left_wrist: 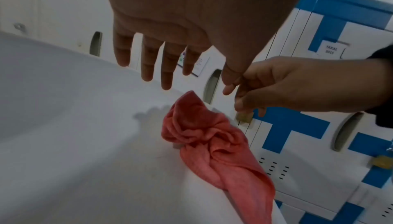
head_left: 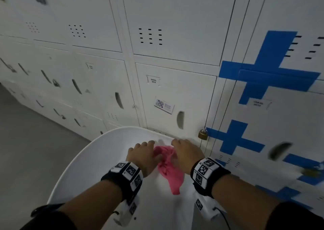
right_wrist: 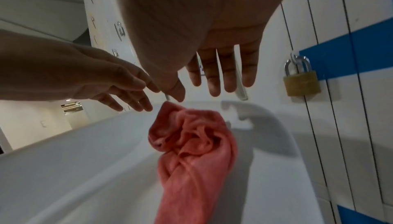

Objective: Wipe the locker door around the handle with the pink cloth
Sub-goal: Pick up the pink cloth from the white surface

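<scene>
Both hands hover palm-down, fingers straight and spread, gripping nothing: left hand (head_left: 144, 155) at 9 o'clock and right hand (head_left: 186, 155) at 3 o'clock of the crumpled pink cloth (head_left: 168, 166) lying on the round white surface (head_left: 84, 163). A brass padlock (head_left: 202, 134) hangs at 1 o'clock, below the recessed grey handle (head_left: 180, 120) of the white locker door (head_left: 189, 93).

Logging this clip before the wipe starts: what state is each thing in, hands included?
Cloth: crumpled on the white table, not held.
Left hand: open, above the cloth.
Right hand: open, above the cloth.
Locker door: closed.
Padlock: locked.
</scene>
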Demonstrator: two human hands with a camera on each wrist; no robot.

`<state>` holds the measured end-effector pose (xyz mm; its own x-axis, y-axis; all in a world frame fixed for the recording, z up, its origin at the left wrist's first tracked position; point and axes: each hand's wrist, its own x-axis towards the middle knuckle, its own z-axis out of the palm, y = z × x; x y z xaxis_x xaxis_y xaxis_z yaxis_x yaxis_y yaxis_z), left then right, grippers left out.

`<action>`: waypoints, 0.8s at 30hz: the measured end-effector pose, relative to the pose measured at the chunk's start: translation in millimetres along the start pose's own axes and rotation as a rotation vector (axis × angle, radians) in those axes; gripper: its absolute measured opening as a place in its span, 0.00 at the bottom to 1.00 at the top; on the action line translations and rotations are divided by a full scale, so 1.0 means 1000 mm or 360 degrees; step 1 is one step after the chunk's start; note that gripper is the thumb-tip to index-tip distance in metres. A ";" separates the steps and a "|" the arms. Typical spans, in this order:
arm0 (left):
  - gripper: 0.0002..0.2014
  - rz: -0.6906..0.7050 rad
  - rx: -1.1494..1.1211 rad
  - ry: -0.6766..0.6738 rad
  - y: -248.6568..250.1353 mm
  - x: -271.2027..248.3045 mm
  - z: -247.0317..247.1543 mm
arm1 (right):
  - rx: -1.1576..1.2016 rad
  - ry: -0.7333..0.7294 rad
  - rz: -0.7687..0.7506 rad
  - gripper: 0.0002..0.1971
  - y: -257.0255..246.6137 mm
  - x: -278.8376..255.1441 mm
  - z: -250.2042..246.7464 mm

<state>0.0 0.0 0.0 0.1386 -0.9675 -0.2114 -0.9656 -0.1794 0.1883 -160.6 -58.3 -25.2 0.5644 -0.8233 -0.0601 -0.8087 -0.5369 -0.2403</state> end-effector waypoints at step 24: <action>0.31 0.0136 -0.0023 0.0130 0.019 0.012 -0.040 | 0.0448 0.0277 0.0039 0.14 0.010 -0.014 -0.021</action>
<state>-7.8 -21.7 39.2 0.0736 -0.9906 -0.1152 -0.9715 -0.0974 0.2163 -180.1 -56.4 -6.8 0.4890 -0.8675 0.0913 -0.7306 -0.4645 -0.5005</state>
